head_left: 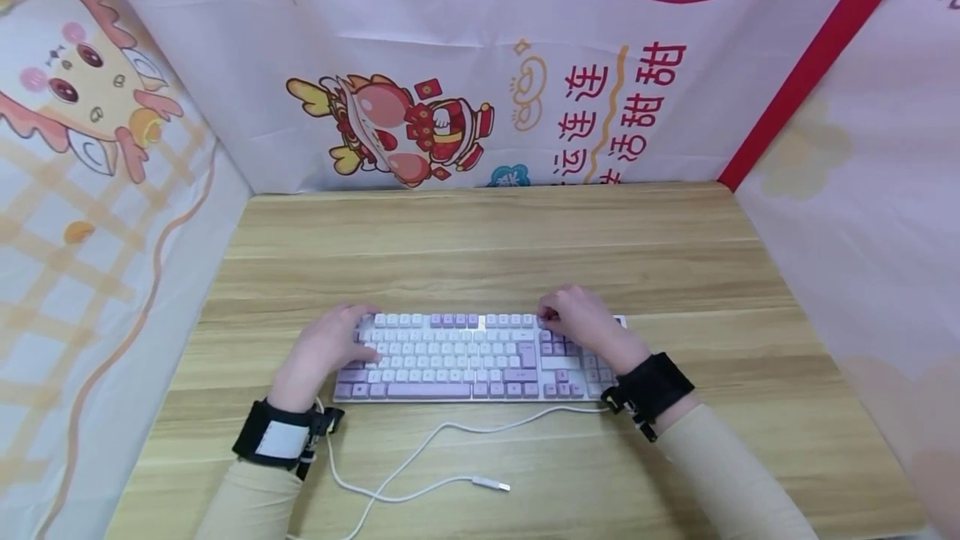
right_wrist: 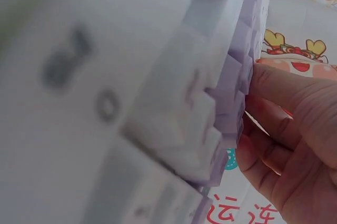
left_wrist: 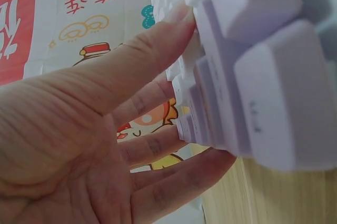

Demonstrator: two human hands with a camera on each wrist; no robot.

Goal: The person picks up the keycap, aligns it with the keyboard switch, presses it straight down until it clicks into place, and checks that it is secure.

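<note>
A white and lilac keyboard [head_left: 442, 357] lies on the wooden table, its long side facing the person. My left hand [head_left: 324, 354] holds its left end. In the left wrist view the thumb [left_wrist: 176, 29] rests on the keys while the other fingers [left_wrist: 152, 145] reach along the side edge. At the upper right part of the keyboard, my right hand [head_left: 588, 323] has its fingers bent around the lilac keys by the far edge. Close up in the right wrist view, a fingertip [right_wrist: 261, 79] touches a lilac key [right_wrist: 229, 84]; whether it pinches one keycap I cannot tell.
A white cable [head_left: 442, 427] loops over the table in front of the keyboard, ending in a USB plug [head_left: 491, 484]. The wooden table [head_left: 487, 248] is bounded by printed cloth [head_left: 262, 65] at the back and on both sides.
</note>
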